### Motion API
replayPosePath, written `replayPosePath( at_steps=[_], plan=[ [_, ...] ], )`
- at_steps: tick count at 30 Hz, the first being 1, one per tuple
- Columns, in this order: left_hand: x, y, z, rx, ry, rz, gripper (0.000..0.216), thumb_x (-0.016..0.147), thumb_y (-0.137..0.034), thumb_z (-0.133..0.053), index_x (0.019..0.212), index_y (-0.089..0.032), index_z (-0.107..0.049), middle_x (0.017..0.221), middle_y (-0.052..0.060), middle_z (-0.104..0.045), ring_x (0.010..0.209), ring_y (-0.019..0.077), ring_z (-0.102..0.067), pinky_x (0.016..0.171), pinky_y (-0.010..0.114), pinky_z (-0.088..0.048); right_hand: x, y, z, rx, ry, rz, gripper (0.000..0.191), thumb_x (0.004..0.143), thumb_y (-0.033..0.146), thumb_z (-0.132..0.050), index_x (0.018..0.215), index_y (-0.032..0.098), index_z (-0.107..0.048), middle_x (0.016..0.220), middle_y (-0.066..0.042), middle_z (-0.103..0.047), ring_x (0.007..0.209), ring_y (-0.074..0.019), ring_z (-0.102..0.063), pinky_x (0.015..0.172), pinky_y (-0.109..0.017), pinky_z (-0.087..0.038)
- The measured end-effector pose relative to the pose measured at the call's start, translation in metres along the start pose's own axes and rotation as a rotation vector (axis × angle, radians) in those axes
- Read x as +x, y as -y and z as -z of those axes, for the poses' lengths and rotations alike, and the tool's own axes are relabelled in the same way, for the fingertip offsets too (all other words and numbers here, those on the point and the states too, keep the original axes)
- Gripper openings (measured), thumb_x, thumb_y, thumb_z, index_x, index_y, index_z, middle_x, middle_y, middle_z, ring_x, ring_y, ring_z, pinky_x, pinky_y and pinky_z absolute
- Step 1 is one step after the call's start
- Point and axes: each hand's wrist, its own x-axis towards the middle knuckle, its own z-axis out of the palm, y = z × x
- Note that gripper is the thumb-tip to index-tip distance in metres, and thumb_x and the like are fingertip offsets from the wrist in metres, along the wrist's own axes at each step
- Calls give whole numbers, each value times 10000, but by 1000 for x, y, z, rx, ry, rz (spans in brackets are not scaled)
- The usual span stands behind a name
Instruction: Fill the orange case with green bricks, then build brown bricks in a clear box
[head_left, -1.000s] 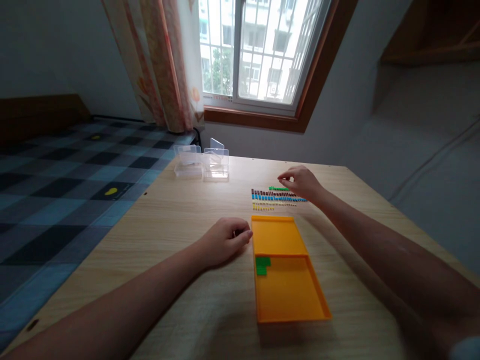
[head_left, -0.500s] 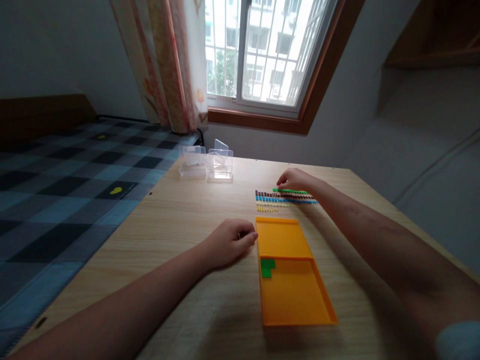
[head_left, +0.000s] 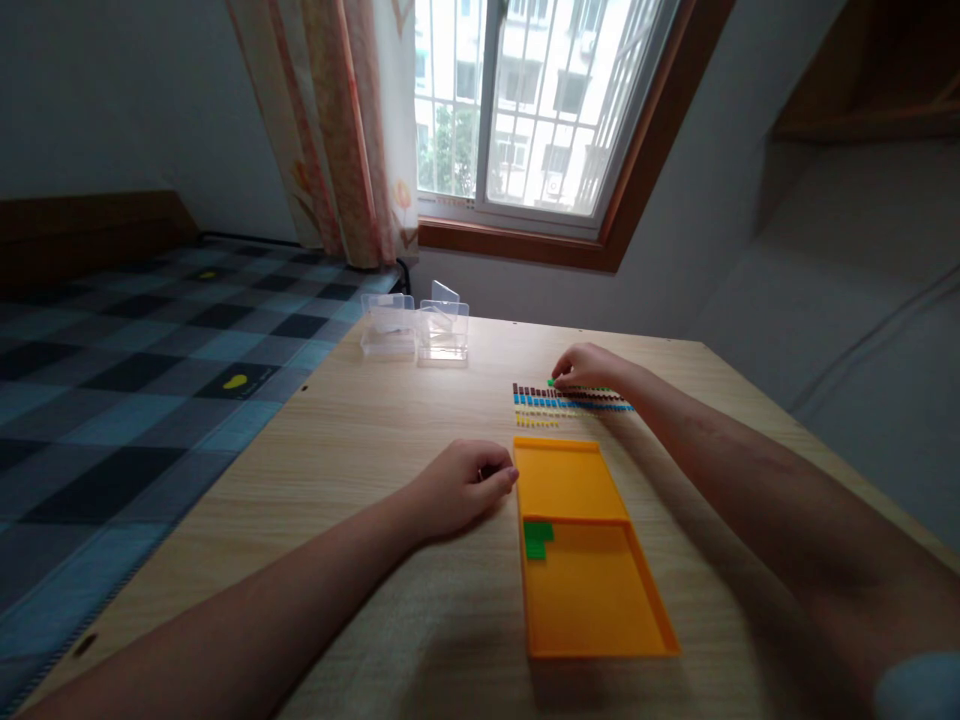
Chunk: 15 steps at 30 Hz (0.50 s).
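1. A green piece [head_left: 552, 382] is seen at the fingertips of the right hand [head_left: 585, 367]; whether it is gripped cannot be told.
2. Left hand [head_left: 463, 487] is loosely closed; orange case [head_left: 574, 478] is positioned just to its right.

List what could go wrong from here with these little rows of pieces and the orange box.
The right hand is down at the green row, with the brown row close beside it, so a finger might knock brown pieces out of line.

The left hand lies at the left edge of the orange box; a bump could shift the box and perhaps disturb the green pieces in its corner.
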Motion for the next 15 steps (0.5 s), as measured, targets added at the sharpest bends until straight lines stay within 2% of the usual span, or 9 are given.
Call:
replayPosePath(
  at_steps=[10,15],
  plan=[
    [0,0,1,3,2,-9,268,890,-288,-512,656,-166,-558,623,-31,-508,615,118,-460,606,259,-333,-7,6,-1,-14,-41,5,230,829,293,-754,1028,226,-849,898,-49,-815,738,-167,-679,609,-247,-399],
    [0,-1,1,-11,-3,-8,271,893,-287,-521,652,-167,-555,615,-33,-506,615,119,-460,608,259,-337,-9,9,4,-29,-112,30,174,830,259,-754,968,225,-855,891,-51,-808,745,-169,-669,628,-256,-397]
  ],
)
